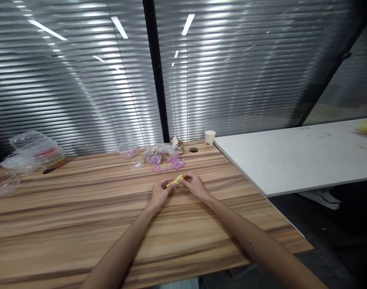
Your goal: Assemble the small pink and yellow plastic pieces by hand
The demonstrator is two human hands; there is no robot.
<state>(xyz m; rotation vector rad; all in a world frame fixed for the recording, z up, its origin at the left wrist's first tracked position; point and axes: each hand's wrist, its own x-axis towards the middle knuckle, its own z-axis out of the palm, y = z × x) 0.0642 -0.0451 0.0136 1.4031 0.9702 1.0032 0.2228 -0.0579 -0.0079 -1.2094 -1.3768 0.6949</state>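
Note:
A small yellow strip (175,181) is held between both hands over the wooden table (183,224). My left hand (161,192) pinches its left end, and my right hand (194,184) has its fingers closed on the right end. Just beyond the hands lies a loose pile of pink and blue small pieces (176,163). A clear plastic bag (162,151) with similar pieces is beside that pile. What the yellow strip is made of cannot be made out.
Behind stand a paper cup (210,137), a tissue pack (176,144) and a clear bowl (127,150). A clear lid (137,164) lies nearby. Stacked plastic containers (47,154) are at the far left. A white table (292,156) adjoins on the right.

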